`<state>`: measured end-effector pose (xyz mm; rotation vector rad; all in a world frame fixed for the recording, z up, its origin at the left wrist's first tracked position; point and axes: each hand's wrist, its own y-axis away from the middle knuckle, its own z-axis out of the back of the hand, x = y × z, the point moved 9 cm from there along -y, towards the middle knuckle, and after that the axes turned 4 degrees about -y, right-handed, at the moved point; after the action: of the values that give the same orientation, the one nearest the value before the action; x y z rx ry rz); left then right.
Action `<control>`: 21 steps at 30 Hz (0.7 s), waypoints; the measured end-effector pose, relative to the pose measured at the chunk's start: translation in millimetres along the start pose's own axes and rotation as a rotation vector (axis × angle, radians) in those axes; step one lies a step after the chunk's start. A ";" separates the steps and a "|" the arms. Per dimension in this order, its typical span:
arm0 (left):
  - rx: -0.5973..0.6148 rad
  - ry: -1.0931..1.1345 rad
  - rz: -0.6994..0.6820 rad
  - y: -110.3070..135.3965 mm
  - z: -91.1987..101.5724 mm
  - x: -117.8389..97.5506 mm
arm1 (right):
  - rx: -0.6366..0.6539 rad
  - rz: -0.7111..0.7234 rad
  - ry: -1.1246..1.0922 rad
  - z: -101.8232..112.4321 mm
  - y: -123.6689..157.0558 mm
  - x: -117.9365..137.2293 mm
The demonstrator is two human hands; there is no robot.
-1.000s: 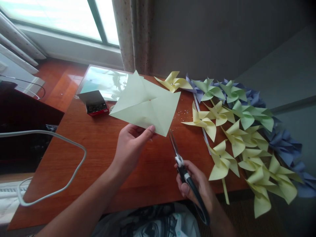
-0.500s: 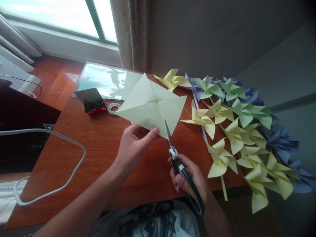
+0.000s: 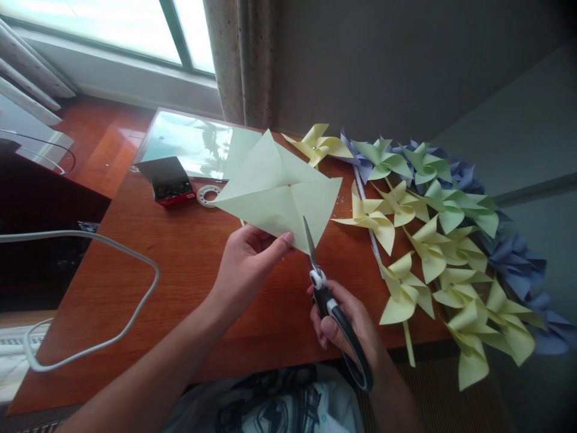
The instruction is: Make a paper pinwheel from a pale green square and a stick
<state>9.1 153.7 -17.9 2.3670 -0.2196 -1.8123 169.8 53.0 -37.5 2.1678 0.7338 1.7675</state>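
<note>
A pale green paper square (image 3: 265,201) is pinched at its near edge between the thumb and fingers of my left hand (image 3: 250,255). It has slits running in from its corners and a small reddish mark near the middle. My right hand (image 3: 345,319) is wrapped round the handles of black-and-white scissors (image 3: 321,288). Their blades lie at the paper's near corner, pointing toward its centre, and look nearly closed along the cut. The fingers under the paper are partly hidden.
Several yellow, green and blue paper pinwheels (image 3: 401,285) cover the table's right side, with a ruler (image 3: 373,245) beneath some. Left of the paper are an open box of small pieces (image 3: 171,189) and a tape roll (image 3: 208,196). A white cable (image 3: 130,255) loops over the wooden table (image 3: 180,294).
The paper, both hands and the scissors hold almost the same pose. The paper has shifted very slightly to the right, and the view has moved a little.
</note>
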 end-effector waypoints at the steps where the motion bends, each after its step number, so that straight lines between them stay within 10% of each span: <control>1: 0.001 -0.001 0.000 0.2 0.0 -0.1 | -0.002 0.002 -0.002 0.0 0.0 0.3; 21: 0.013 -0.009 0.010 0.2 -1.4 1.6 | -0.012 -0.012 -0.001 0.8 0.8 0.0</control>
<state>10.8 153.2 -19.0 2.3630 -0.2448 -1.8223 170.7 52.4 -37.3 2.1521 0.7323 1.7597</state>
